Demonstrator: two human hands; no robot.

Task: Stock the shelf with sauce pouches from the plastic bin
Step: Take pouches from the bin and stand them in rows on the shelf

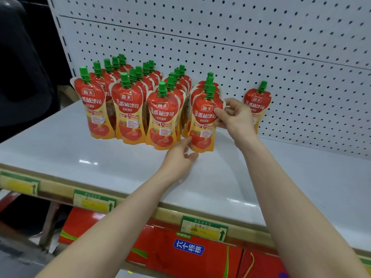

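Observation:
Red and yellow sauce pouches with green caps stand in several rows point(128, 109) on the white shelf point(100, 157), against the pegboard. The front pouch of the rightmost row point(203, 125) is held by both hands. My right hand point(235, 117) pinches its upper right edge. My left hand point(179, 157) touches its lower left corner with the fingertips. A single pouch point(258, 103) stands apart to the right, partly hidden behind my right hand. The plastic bin is not in view.
A white pegboard back wall point(261, 47) rises behind the shelf. The shelf's front rail point(140, 199) carries green and yellow price tags. Red cartons point(180, 255) sit on the level below. A dark object point(20, 67) stands at the left.

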